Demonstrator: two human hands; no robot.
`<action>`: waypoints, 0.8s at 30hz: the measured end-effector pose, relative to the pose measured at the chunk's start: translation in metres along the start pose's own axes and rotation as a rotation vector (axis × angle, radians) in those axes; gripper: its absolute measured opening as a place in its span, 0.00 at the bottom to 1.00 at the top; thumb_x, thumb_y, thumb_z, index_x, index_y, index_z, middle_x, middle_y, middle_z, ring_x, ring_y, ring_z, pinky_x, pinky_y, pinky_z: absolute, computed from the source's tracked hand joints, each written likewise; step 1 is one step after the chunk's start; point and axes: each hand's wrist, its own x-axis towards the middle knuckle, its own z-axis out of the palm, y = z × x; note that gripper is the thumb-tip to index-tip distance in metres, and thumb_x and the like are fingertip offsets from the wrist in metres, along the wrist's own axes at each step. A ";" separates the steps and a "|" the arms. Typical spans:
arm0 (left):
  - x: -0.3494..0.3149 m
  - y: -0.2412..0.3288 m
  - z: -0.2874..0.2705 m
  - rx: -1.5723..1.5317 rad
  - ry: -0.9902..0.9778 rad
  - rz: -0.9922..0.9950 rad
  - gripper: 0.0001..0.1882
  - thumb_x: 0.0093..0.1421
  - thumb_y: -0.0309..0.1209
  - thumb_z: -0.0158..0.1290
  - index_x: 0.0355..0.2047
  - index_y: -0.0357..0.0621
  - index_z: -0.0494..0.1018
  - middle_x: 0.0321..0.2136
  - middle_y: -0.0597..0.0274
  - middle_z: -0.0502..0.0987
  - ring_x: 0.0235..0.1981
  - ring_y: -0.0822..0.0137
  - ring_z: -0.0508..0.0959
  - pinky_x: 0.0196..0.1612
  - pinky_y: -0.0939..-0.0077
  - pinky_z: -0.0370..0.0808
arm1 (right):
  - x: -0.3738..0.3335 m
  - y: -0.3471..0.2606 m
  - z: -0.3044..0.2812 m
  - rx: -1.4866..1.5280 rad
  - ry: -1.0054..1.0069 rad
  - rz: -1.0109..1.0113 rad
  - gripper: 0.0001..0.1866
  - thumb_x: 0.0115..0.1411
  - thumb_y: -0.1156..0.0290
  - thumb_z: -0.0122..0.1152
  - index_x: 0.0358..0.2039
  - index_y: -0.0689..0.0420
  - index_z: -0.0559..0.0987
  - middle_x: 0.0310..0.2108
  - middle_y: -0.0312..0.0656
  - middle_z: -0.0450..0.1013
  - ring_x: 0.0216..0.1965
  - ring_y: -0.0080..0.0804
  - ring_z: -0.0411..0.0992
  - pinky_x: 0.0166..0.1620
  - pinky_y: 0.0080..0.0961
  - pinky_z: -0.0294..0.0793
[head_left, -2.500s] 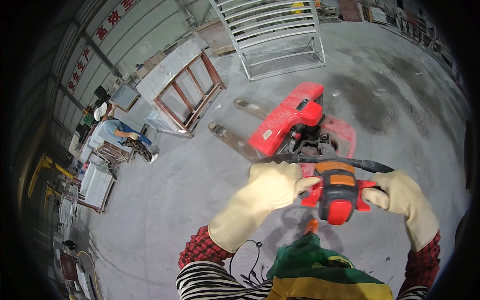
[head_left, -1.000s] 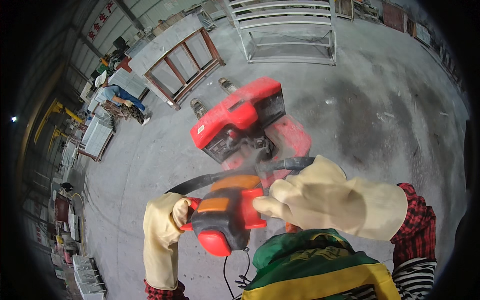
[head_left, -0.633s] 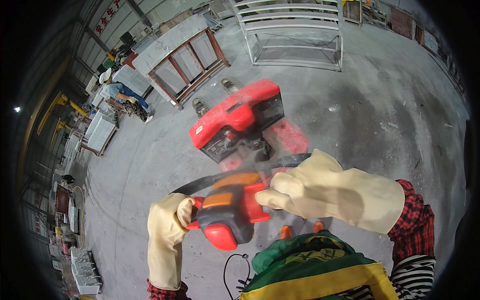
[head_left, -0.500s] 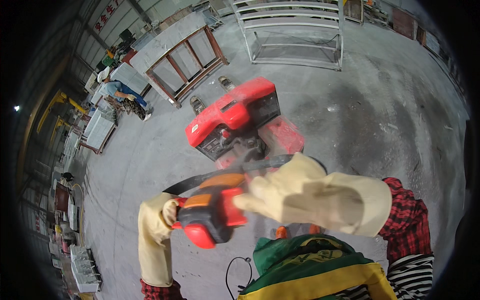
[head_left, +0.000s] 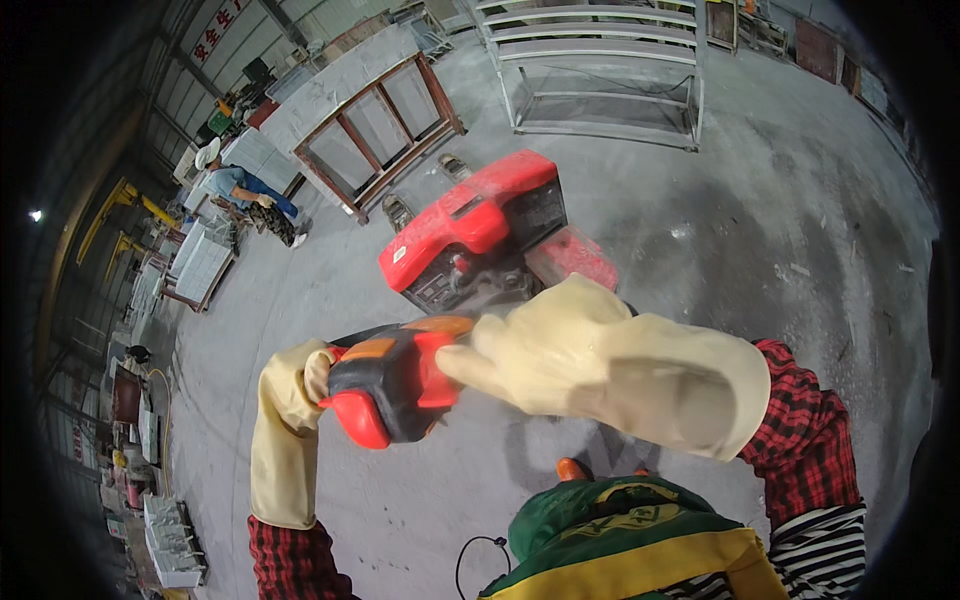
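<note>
In front of me stands a red and black electric pallet truck (head_left: 470,215) with its fork tips showing beyond it. Its tiller head (head_left: 375,385), black with red and orange parts, is tilted toward my left. My left hand (head_left: 292,385), in a long cream rubber glove, is closed on the left side of the tiller head. A matching glove covers my right hand (head_left: 560,345), which lies over the tiller's right side with its fingers against the red part. The arm below the tiller head is mostly hidden by my right hand.
A wooden A-frame (head_left: 385,130) holding slabs stands beyond the truck, and a white metal rack (head_left: 600,70) at the back. To the left a person (head_left: 250,190) in a white hat works beside stacked slabs (head_left: 205,250). A yellow hose (head_left: 163,420) runs along the left floor.
My hands and the tiller head have shifted slightly left and away from me. The truck appears a little farther right in view. My grip stays on the tiller head.
</note>
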 end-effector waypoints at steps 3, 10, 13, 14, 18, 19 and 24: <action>0.034 0.003 -0.003 -0.030 -0.042 0.156 0.18 0.73 0.41 0.45 0.32 0.44 0.78 0.24 0.56 0.76 0.25 0.54 0.78 0.30 0.63 0.74 | 0.013 0.023 -0.011 0.079 -0.016 0.103 0.14 0.67 0.67 0.53 0.52 0.49 0.70 0.36 0.43 0.78 0.37 0.44 0.81 0.32 0.47 0.80; 0.121 0.010 0.037 0.164 -0.118 0.056 0.10 0.67 0.39 0.48 0.39 0.51 0.77 0.29 0.60 0.81 0.32 0.54 0.82 0.35 0.61 0.77 | 0.048 0.126 0.007 0.158 0.187 0.146 0.11 0.71 0.58 0.47 0.43 0.42 0.78 0.31 0.39 0.78 0.33 0.44 0.79 0.32 0.41 0.76; 0.159 0.014 0.058 0.190 -0.180 -0.014 0.15 0.71 0.43 0.41 0.46 0.57 0.77 0.32 0.66 0.83 0.35 0.55 0.83 0.38 0.59 0.78 | 0.052 0.181 0.022 0.370 0.410 0.117 0.14 0.69 0.59 0.52 0.33 0.50 0.81 0.24 0.40 0.77 0.26 0.43 0.77 0.31 0.37 0.74; 0.172 0.019 0.064 0.168 -0.196 -0.051 0.16 0.72 0.44 0.41 0.48 0.59 0.77 0.32 0.67 0.84 0.36 0.55 0.83 0.38 0.58 0.78 | 0.053 0.197 0.022 0.424 0.422 0.132 0.14 0.69 0.59 0.53 0.31 0.51 0.82 0.23 0.39 0.77 0.25 0.42 0.76 0.31 0.36 0.74; 0.225 0.051 0.076 0.222 -0.228 -0.108 0.16 0.72 0.43 0.39 0.53 0.66 0.73 0.37 0.68 0.83 0.39 0.56 0.83 0.40 0.57 0.78 | 0.060 0.265 0.007 0.542 0.250 0.301 0.18 0.68 0.53 0.54 0.36 0.52 0.85 0.28 0.42 0.81 0.26 0.40 0.78 0.32 0.35 0.76; 0.241 0.054 0.084 0.247 -0.266 -0.103 0.16 0.71 0.41 0.40 0.56 0.69 0.71 0.39 0.68 0.83 0.39 0.57 0.83 0.39 0.57 0.78 | 0.063 0.290 0.010 0.481 0.252 0.225 0.17 0.69 0.55 0.52 0.37 0.52 0.85 0.28 0.41 0.81 0.25 0.39 0.78 0.32 0.34 0.76; 0.304 0.077 0.134 0.228 -0.149 -0.176 0.19 0.75 0.48 0.36 0.44 0.57 0.75 0.30 0.54 0.81 0.35 0.47 0.80 0.37 0.54 0.76 | 0.080 0.391 0.012 0.445 0.216 0.152 0.15 0.69 0.58 0.51 0.39 0.50 0.84 0.30 0.39 0.81 0.27 0.41 0.78 0.34 0.36 0.76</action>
